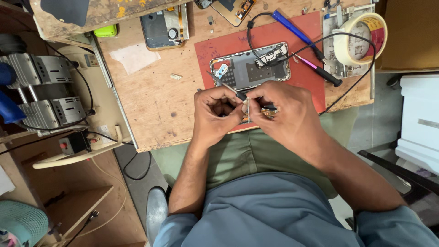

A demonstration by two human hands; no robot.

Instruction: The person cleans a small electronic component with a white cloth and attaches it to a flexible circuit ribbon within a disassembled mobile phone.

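Observation:
My left hand (218,113) grips a thin pair of tweezers (224,83) whose tip points up and left toward an opened phone body (250,69) on the red mat (302,45). My right hand (286,112) pinches a small flat part (245,106) with a bit of circuit board showing under the fingers. The two hands meet at the near edge of the mat, just in front of the phone. A black cable (320,43) loops from the phone across the mat.
A roll of tape (361,33) lies at the back right, a blue-handled tool (292,28) and a pink-tipped tool (320,69) beside it. Another phone part (163,28) sits at the back of the wooden bench (151,96). Grey machines (45,91) stand at left.

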